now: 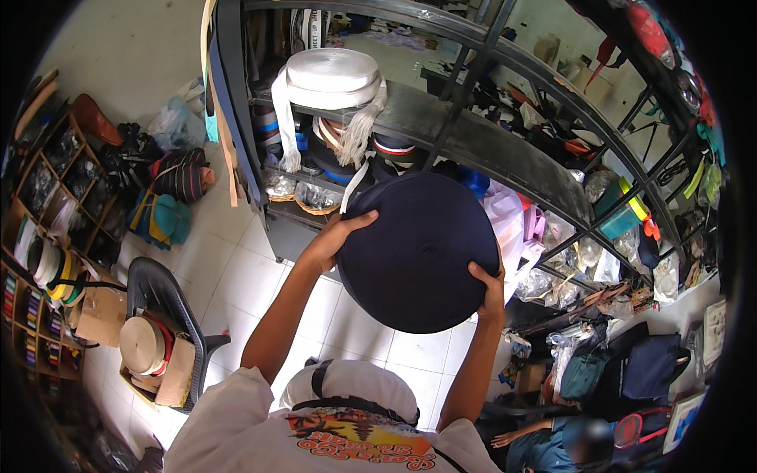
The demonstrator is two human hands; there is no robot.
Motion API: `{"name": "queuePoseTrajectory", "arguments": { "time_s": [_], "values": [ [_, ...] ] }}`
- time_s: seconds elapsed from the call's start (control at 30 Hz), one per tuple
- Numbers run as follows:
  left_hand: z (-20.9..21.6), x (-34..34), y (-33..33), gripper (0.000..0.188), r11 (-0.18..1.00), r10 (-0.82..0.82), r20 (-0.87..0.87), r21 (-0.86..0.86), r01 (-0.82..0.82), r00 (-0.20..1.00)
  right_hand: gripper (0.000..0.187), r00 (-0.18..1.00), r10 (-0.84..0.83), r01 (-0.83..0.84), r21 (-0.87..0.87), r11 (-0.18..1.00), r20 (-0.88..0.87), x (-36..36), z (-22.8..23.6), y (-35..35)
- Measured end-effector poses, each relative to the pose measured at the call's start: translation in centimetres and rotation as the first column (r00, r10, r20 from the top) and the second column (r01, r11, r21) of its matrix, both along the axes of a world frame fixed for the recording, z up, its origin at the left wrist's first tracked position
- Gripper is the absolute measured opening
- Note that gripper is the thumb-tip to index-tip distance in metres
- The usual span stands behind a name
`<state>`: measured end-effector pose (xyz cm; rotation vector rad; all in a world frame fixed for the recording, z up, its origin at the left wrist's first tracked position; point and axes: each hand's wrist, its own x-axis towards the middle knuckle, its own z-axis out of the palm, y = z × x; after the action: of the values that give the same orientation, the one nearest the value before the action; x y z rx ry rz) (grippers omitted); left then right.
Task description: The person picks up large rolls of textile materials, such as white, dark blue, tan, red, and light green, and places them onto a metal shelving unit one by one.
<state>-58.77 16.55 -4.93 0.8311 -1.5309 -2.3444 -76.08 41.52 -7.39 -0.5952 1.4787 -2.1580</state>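
We see navy roll (410,268): matt cloth webbing, approx. smooth face. White webbing (335,67) at L end of shelf (505,150): woven cloth, slight sheen, one tail rough/stringy. Shelf itself: blk, prob. painted metal, semi-gloss. We tag chair (154,288) as blk plastic, satin; box (178,370) on it, matt cardboard. Floor tiles (236,272): smooth, glossy. Pale pink bag (506,213) below shelf's front edge: thin shiny plastic.

big roll (418,256): dark navy | fringed roll (333,72): white | shirt (339,437): white, multicolour printed

Black chair (158,285) with a cardboard box (177,375), probably thread spools (54,325) at far left
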Motion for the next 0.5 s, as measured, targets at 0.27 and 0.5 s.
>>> {"name": "queuePoseTrajectory", "arguments": {
  "time_s": [0.27, 0.5],
  "values": [
    [1.5, -5.1, 2.7, 0.083, 0.996, -0.017, -0.041, -0.090, 0.013, 0.999, 0.069, 0.974, -0.222, 0.224, 0.044, 0.974, -0.043, -2.0, 1.0, 3.2],
    [3.9, -17.0, 1.7, 0.061, 0.972, -0.230, -0.141, -0.091, 0.219, 0.963, 0.048, 0.952, -0.305, 0.304, 0.052, 0.951, -0.004, -11.1, 6.2, 4.9]
  ]
}}
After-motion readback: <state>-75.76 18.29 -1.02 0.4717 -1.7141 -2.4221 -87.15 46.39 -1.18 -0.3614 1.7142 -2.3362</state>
